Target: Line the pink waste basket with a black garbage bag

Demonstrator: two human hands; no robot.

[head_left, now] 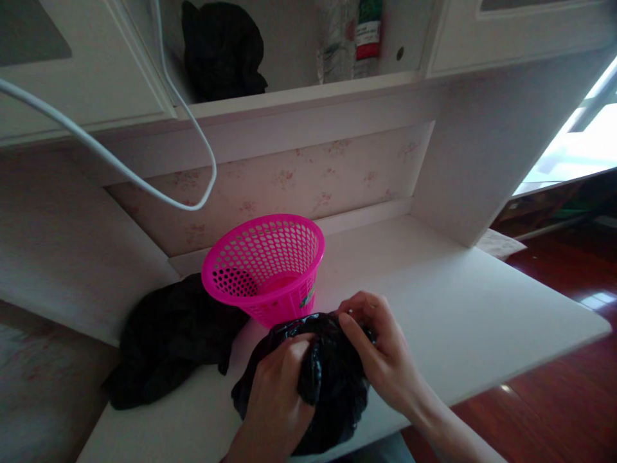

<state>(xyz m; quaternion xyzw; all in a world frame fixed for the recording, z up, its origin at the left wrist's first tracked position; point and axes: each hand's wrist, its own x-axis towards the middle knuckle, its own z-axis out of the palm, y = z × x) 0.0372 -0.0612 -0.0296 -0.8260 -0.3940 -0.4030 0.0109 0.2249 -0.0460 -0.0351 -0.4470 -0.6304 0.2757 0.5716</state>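
Note:
A shiny black plastic bag lies bunched at the front of the white surface, between both hands. My left hand is closed around a gathered part of it, knuckles up. On the far right side of the bag, my right hand pinches its upper edge between thumb and fingers. Just behind the bag stands a bright pink perforated plastic basket, its open top tilted toward me. Whatever the bag contains, if anything, is hidden.
Dark cloth or a bag lies left of the basket on the white desk. A white cable hangs in a loop at upper left. The shelf above holds another black bundle and a bottle with a red-and-green label.

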